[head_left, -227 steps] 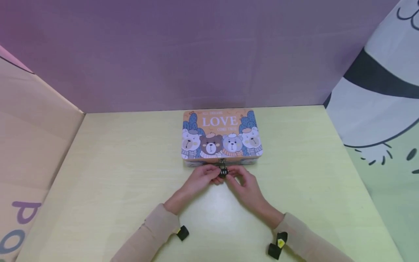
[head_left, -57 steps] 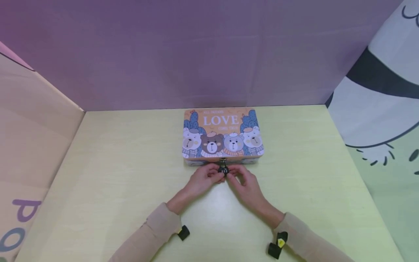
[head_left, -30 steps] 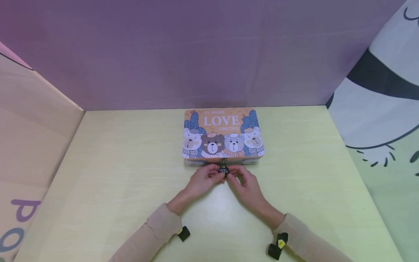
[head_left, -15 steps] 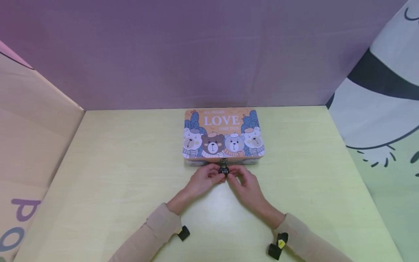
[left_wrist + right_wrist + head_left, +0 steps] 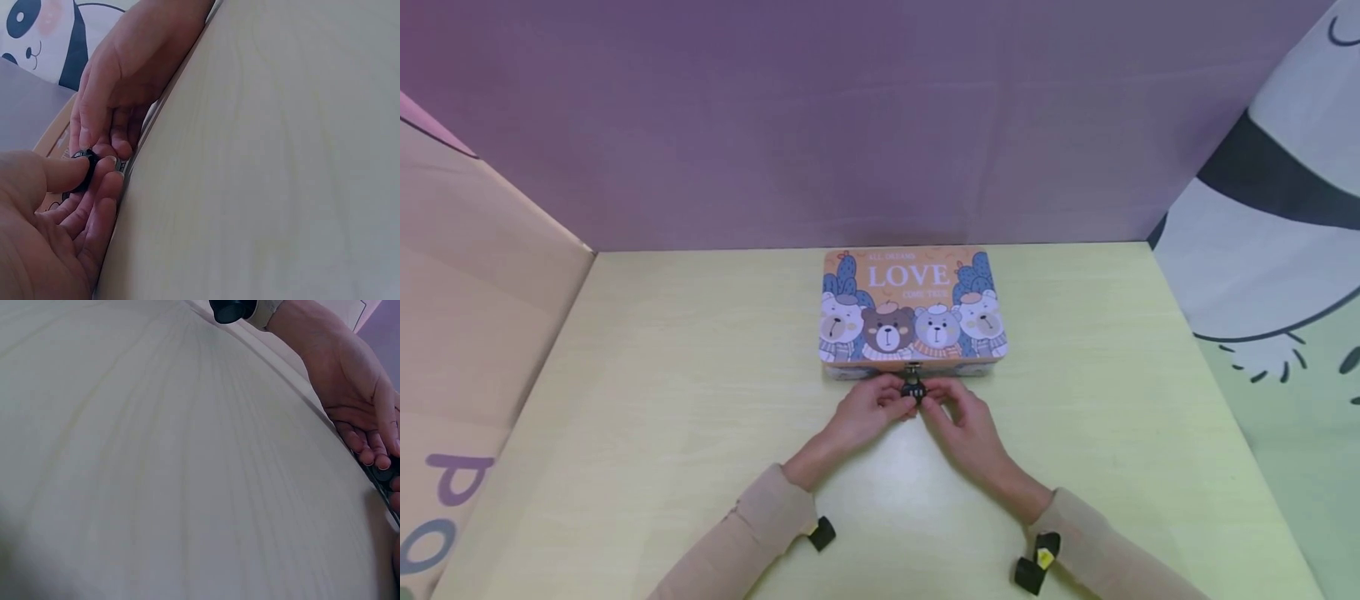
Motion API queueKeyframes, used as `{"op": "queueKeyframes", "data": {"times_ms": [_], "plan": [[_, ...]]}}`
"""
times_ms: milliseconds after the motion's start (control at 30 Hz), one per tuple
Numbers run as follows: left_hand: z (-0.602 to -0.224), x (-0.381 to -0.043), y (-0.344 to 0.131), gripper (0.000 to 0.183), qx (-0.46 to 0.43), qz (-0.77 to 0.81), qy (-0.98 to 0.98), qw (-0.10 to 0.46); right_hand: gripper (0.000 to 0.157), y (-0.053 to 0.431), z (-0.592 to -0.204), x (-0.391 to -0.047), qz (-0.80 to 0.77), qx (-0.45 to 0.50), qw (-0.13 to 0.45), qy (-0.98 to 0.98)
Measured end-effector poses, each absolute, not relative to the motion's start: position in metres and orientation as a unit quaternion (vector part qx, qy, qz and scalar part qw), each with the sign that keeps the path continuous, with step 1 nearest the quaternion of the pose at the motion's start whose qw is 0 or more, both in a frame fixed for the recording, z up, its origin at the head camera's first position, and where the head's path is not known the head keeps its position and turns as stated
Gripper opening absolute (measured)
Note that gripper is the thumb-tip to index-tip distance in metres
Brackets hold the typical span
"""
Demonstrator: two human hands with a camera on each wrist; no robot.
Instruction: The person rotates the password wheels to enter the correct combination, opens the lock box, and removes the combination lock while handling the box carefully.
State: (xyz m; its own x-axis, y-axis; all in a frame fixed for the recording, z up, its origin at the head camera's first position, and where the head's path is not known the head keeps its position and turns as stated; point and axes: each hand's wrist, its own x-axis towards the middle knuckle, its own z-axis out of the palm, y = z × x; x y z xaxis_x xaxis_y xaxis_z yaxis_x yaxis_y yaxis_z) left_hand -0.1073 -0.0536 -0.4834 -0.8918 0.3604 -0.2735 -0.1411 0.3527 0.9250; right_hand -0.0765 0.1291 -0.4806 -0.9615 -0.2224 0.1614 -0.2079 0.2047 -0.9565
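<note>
A small black combination padlock (image 5: 913, 389) hangs by its shackle from the metal clasp (image 5: 913, 367) at the front of a tin box (image 5: 912, 310) printed with bears and "LOVE". The box lid is down. My left hand (image 5: 863, 414) pinches the padlock from the left, its thumb low on the front. From the other side, the right hand (image 5: 966, 427) holds the padlock's right edge between thumb and fingers. In the left wrist view the padlock (image 5: 87, 174) sits between both hands' fingertips. The dial marks are too small to read.
The box stands on a pale wood-grain table (image 5: 700, 375), near a purple back panel (image 5: 880, 125). Printed panels rise at the left (image 5: 475, 292) and right (image 5: 1285, 275). Small black cameras (image 5: 822, 534) are strapped at both sleeves.
Since the oldest frame, my left thumb has slid lower on the padlock's front and the dial marks look different. Over the last second the hands and box have hardly moved.
</note>
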Motion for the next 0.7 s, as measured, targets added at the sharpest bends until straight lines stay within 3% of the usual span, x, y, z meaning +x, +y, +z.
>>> {"op": "queueKeyframes", "data": {"times_ms": [700], "plan": [[-0.4854,-0.1078,-0.0524,0.022,0.067,0.547,0.807,0.214,0.023,0.1289,-0.4792,-0.0769,-0.609,-0.135,0.004,0.782]]}}
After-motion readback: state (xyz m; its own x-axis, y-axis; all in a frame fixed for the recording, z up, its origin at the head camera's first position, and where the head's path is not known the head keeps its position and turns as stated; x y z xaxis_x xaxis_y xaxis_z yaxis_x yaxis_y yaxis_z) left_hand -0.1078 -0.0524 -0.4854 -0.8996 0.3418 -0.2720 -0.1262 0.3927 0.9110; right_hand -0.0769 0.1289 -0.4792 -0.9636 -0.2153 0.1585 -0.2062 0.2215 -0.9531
